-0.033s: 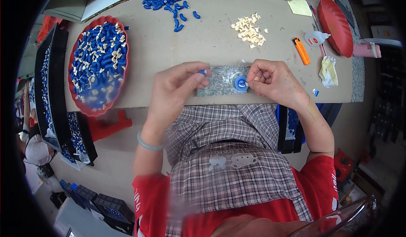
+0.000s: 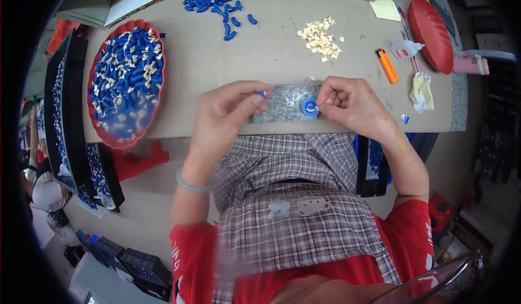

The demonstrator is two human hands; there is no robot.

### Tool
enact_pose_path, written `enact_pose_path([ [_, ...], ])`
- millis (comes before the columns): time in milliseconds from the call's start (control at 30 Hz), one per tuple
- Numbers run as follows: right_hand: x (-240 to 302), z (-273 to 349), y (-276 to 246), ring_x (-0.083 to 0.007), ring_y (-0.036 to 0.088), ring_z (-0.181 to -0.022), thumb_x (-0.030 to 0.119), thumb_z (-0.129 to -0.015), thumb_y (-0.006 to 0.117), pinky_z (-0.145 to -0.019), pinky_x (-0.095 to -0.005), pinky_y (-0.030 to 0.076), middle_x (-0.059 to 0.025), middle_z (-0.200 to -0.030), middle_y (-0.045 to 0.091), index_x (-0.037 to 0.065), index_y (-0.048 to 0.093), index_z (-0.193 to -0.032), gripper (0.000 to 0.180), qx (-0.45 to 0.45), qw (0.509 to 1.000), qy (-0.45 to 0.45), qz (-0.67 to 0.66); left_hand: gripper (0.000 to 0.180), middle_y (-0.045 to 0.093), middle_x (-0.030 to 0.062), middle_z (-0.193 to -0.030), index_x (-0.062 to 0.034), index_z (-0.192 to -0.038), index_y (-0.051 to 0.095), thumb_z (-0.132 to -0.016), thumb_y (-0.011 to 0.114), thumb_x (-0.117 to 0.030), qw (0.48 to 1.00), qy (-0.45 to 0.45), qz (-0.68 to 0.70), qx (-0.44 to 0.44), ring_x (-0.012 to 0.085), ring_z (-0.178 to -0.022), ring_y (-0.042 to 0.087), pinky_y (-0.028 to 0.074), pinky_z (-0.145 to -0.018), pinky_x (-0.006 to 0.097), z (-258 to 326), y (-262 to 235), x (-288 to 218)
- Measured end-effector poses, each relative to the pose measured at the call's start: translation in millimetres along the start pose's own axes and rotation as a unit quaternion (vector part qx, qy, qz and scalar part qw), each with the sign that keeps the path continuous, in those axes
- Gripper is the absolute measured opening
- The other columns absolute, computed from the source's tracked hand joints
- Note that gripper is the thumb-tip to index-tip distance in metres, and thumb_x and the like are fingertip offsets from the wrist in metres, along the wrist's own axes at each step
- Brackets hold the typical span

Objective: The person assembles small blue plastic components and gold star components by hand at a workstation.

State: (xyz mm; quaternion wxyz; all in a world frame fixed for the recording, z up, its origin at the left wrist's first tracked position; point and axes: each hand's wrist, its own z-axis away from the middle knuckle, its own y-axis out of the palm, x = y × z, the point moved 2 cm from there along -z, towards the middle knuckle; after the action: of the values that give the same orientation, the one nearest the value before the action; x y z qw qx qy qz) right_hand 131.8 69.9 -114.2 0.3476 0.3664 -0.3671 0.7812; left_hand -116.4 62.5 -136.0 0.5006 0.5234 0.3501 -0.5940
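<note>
Far left of the grip, a red tray [image 2: 158, 38] of blue and cream pieces was seen. A small blue piece [image 2: 263, 93], mostly hidden, was pinched by the left hand [image 2: 225, 114] over a grey speckled slab [image 2: 283, 104]. Just right, a round blue cap [image 2: 309, 106] was touched by the right hand [image 2: 353, 104], whose curled fingertips held something too small to be made out. Beyond, an orange lighter [image 2: 387, 65] lay apart.

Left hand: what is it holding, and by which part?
The left hand pinches a small blue piece between thumb and fingertips; only its end shows, so the exact part cannot be told.
</note>
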Motion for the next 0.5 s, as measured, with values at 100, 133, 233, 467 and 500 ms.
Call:
enact_pose_path([
  [100, 4.2, 0.0, 0.8, -0.0042, 0.053, -0.061, 0.000, -0.083, 0.065, -0.058, -0.0234, 0.046, 0.0015, -0.064, 0.058, -0.001, 0.063, -0.082, 0.002, -0.010, 0.999, -0.024, 0.039, 0.018, 0.071, 0.0082, -0.098, 0.0054, -0.108, 0.069, -0.093, 0.062, 0.000, 1.000, 0.003, -0.027, 0.016, 0.0129, -0.081, 0.066, 0.052, -0.073, 0.025, 1.9, 3.0, -0.7],
  [133, 5.1, -0.1, 1.1, -0.0047, 0.054, -0.060, 0.000, -0.083, 0.065, -0.058, -0.0237, 0.047, 0.0008, -0.064, 0.058, -0.001, 0.063, -0.082, 0.002, -0.010, 0.998, -0.030, 0.055, 0.017, 0.070, 0.0078, -0.096, 0.0048, -0.107, 0.069, -0.092, 0.062, 0.000, 0.999, 0.031, -0.025, 0.012, 0.0128, -0.080, 0.066, 0.052, -0.072, 0.025, 2.1, 5.2, 1.0],
  [233, 5.7, -0.7, -0.4, -0.0053, 0.055, -0.060, -0.001, -0.083, 0.064, -0.058, -0.0236, 0.048, -0.0003, -0.066, 0.061, -0.001, 0.064, -0.084, 0.001, 0.006, 0.997, -0.036, 0.061, 0.017, 0.068, 0.0082, -0.093, 0.0043, -0.106, 0.069, -0.092, 0.062, 0.000, 0.996, 0.067, -0.051, 0.021, 0.0131, -0.079, 0.066, 0.053, -0.071, 0.025, 2.4, 8.4, 0.0],
  [467, -8.9, -3.1, -10.1, -0.0068, 0.062, -0.062, 0.000, -0.088, 0.066, -0.056, -0.0197, 0.052, -0.0051, -0.080, 0.067, -0.001, 0.064, -0.093, 0.005, 0.084, 0.974, 0.004, -0.213, 0.018, 0.071, 0.0128, -0.100, 0.0049, -0.111, 0.067, -0.093, 0.062, 0.002, 0.999, 0.003, -0.010, 0.045, 0.0150, -0.086, 0.069, 0.055, -0.076, 0.024, 4.6, 24.1, 2.4],
  [500, -11.7, -3.3, -8.8, -0.0068, 0.062, -0.062, 0.000, -0.088, 0.066, -0.056, -0.0197, 0.052, -0.0051, -0.080, 0.067, -0.001, 0.064, -0.093, 0.005, 0.082, 0.974, 0.002, -0.213, 0.018, 0.071, 0.0128, -0.100, 0.0049, -0.111, 0.067, -0.093, 0.062, 0.002, 0.999, 0.004, -0.012, 0.046, 0.0150, -0.086, 0.069, 0.055, -0.076, 0.024, 4.5, 26.6, 3.1],
])
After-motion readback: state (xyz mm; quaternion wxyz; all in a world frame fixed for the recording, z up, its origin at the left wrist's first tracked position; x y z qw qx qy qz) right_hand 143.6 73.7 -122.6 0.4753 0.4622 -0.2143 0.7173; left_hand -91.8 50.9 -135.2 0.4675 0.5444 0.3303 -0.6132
